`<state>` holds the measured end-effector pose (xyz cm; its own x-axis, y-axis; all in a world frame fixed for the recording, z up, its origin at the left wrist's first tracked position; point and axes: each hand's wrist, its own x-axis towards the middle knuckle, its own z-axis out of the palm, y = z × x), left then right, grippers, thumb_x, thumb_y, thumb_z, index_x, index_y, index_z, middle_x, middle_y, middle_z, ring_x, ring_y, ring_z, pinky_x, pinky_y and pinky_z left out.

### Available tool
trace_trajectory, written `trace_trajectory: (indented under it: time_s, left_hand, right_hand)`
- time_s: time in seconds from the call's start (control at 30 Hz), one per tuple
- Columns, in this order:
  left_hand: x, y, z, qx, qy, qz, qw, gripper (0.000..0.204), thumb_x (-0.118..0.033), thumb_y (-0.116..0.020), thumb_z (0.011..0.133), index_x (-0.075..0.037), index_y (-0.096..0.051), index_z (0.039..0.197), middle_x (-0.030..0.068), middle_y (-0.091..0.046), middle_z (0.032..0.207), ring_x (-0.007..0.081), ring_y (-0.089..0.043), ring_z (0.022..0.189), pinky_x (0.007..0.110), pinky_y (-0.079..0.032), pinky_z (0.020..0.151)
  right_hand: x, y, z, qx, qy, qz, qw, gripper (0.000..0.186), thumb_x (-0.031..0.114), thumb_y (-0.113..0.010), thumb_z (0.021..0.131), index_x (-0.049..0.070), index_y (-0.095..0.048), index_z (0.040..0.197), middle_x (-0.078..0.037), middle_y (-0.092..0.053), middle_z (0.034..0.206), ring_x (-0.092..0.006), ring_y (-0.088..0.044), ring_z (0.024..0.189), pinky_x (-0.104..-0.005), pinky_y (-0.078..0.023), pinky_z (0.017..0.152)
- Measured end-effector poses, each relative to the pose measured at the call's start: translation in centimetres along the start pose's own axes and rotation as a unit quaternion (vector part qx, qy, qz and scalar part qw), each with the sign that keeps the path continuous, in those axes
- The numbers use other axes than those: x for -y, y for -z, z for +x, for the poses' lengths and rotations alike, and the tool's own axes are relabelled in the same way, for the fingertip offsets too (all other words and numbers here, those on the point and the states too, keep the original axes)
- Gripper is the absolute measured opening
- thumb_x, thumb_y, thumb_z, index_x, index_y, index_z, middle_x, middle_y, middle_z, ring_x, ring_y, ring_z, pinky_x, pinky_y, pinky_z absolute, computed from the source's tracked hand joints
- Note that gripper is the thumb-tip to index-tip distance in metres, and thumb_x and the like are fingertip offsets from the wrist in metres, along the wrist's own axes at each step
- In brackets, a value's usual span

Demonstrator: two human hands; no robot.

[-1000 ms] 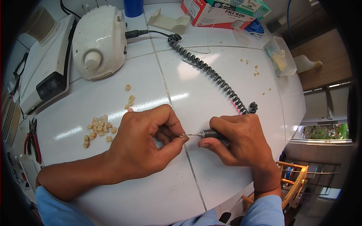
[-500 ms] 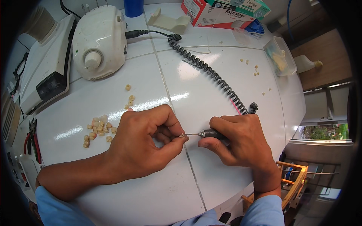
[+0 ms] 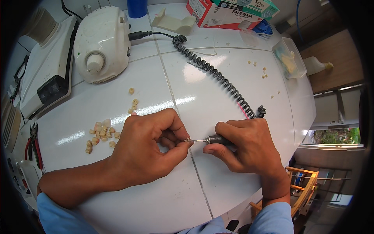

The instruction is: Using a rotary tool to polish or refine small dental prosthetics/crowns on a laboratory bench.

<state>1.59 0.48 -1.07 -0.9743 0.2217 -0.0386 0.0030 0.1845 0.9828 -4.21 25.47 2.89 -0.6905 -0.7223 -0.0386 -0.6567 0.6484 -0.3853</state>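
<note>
Between thumb and forefinger my left hand (image 3: 150, 146) pinches a small tooth-coloured crown (image 3: 187, 140), mostly covered by the fingertips. My right hand (image 3: 249, 144) is wrapped round the dark grip of a rotary handpiece (image 3: 218, 139). Its thin metal bit points left and meets the crown. A coiled black cord (image 3: 218, 74) runs from near the right hand to the white control unit (image 3: 102, 46) at the back left. Left of my left hand lies a heap of yellowish dental crowns (image 3: 103, 130), with a few more crowns (image 3: 134, 103) just behind the hand.
Red-handled pliers (image 3: 34, 146) lie at the left edge, near a white machine (image 3: 50, 74). At the back stand a blue cup (image 3: 137, 8), a cream holder (image 3: 174, 22) and mask boxes (image 3: 230, 15). Tiny pieces (image 3: 264, 73) and a clear plastic tub (image 3: 289, 58) are at the right.
Both hands keep nearly the same place and grip. The handpiece has shifted very slightly left, its bit still at the crown.
</note>
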Motion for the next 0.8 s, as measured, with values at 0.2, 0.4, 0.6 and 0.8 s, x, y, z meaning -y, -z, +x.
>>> trace_trajectory:
  time_s: [0.2,0.4,0.6,0.8]
  left_hand:
    - [0.07,-0.01,0.01,0.001,0.0,0.004,1.0,0.013,0.004,-0.081,0.093,0.005,-0.069,0.096,0.0111,-0.078,0.093,0.0124,-0.077,0.084,0.025,-0.065,0.074]
    - [0.09,-0.02,0.1,0.001,-0.005,0.008,1.0,0.013,0.004,-0.081,0.093,0.004,-0.069,0.096,0.0104,-0.078,0.093,0.0116,-0.076,0.083,0.025,-0.064,0.074]
    - [0.07,0.01,0.04,-0.003,-0.01,-0.001,1.0,0.013,0.004,-0.081,0.093,0.004,-0.069,0.095,0.0102,-0.078,0.093,0.012,-0.077,0.083,0.025,-0.065,0.074]
    - [0.16,0.04,0.08,-0.004,-0.015,0.006,1.0,0.013,0.004,-0.081,0.093,0.003,-0.069,0.094,0.0099,-0.078,0.092,0.0124,-0.078,0.083,0.025,-0.066,0.074]
  right_hand:
    - [0.11,0.0,-0.04,-0.002,-0.009,0.0,1.0,0.047,0.046,-0.085,0.094,0.006,-0.064,0.079,-0.008,-0.06,0.062,-0.0312,-0.059,0.051,-0.042,-0.04,0.05]
    - [0.02,-0.02,-0.05,0.001,-0.012,-0.006,1.0,0.046,0.044,-0.085,0.094,0.006,-0.064,0.079,-0.008,-0.061,0.062,-0.0309,-0.06,0.052,-0.0418,-0.04,0.05]
    - [-0.15,-0.08,-0.04,-0.001,-0.001,-0.009,1.0,0.047,0.048,-0.081,0.098,0.007,-0.067,0.08,-0.007,-0.063,0.062,-0.0291,-0.061,0.05,-0.0416,-0.041,0.049]
    - [-0.17,-0.07,-0.03,-0.003,0.004,-0.014,1.0,0.049,0.052,-0.077,0.101,0.009,-0.068,0.081,-0.006,-0.065,0.062,-0.0277,-0.062,0.049,-0.0416,-0.041,0.047]
